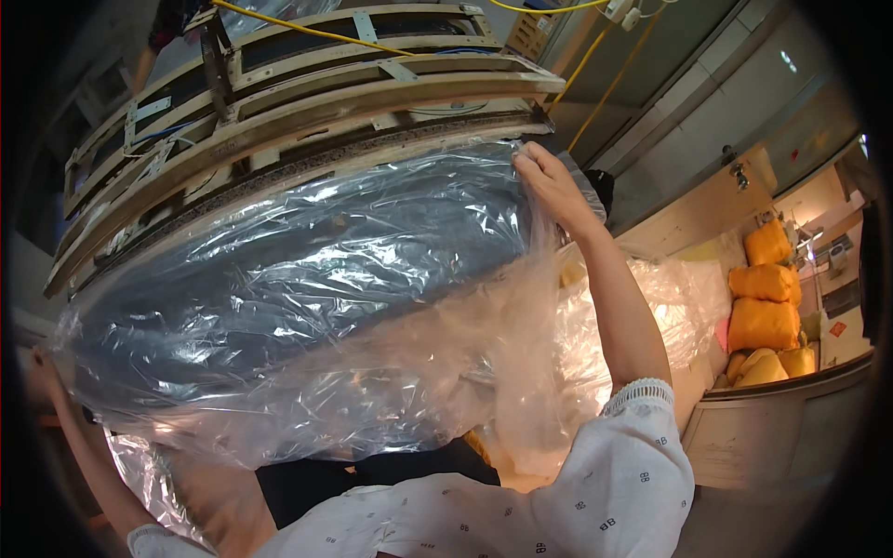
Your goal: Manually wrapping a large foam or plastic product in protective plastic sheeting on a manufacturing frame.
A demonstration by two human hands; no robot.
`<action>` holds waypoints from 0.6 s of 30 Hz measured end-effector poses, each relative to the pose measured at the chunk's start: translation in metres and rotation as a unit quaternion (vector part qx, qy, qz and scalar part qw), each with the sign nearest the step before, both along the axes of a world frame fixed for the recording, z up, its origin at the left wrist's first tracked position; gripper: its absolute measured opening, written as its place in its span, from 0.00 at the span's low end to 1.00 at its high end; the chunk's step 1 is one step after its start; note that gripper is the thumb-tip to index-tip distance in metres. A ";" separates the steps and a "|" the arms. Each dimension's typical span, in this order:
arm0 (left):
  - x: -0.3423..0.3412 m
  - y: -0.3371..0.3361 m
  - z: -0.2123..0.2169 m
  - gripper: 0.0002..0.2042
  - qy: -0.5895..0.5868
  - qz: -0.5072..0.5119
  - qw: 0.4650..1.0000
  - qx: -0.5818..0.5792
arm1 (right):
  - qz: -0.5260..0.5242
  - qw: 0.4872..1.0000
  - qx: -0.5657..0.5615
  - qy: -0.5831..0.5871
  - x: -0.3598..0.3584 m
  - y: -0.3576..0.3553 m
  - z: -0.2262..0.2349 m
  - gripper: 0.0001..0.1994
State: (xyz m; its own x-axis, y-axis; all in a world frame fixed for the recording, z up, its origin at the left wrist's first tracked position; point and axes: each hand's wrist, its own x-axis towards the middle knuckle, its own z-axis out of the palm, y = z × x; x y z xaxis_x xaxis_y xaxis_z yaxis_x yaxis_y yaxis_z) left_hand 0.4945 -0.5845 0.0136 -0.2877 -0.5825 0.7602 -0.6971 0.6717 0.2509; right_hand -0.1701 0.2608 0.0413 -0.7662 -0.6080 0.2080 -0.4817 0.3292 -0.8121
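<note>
Clear plastic film (391, 363), lying crumpled over a long dark padded-looking piece (307, 270) in front of the person. Right hand (549, 177) has the far right corner pinched, thumb against curled fingers. Left hand (39, 363) is out at the film's left end, dim at the picture rim; can't tell whether it's gripping. Arms spread wide, likely so the film spans the piece lengthwise instead of bunching mid-span. Loose slack hangs on the near side, probably since only the ends are managed. Slatted wooden frame (419, 88) with metal plates sits just beyond; yellow cable (307, 31) runs across it. Orange bundles (763, 321) stacked off right, well apart from both hands.
</note>
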 end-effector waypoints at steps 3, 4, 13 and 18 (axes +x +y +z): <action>-0.085 0.090 0.008 0.20 -0.118 0.051 0.986 -0.110 | 0.030 0.998 -0.048 -0.035 0.052 -0.008 0.030 0.12; -0.183 0.190 0.003 0.19 0.029 -0.135 0.988 0.067 | 0.023 0.999 -0.034 -0.027 0.073 -0.001 0.050 0.12; -0.417 0.646 0.095 0.12 0.081 -0.631 0.669 0.384 | 0.159 0.980 -0.100 -0.068 0.173 -0.008 0.103 0.07; -0.363 0.614 0.072 0.01 0.080 -0.583 0.740 0.326 | 0.126 0.978 0.031 0.165 0.145 0.026 0.062 0.05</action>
State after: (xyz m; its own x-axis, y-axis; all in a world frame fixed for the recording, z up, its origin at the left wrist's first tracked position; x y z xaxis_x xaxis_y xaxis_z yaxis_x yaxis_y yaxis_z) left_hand 0.1313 0.0291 0.0852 -0.8203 -0.2674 0.5056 0.3348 0.4921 0.8036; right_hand -0.0247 0.2871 0.1032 -0.4875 -0.7881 0.3758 -0.7864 0.2094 -0.5812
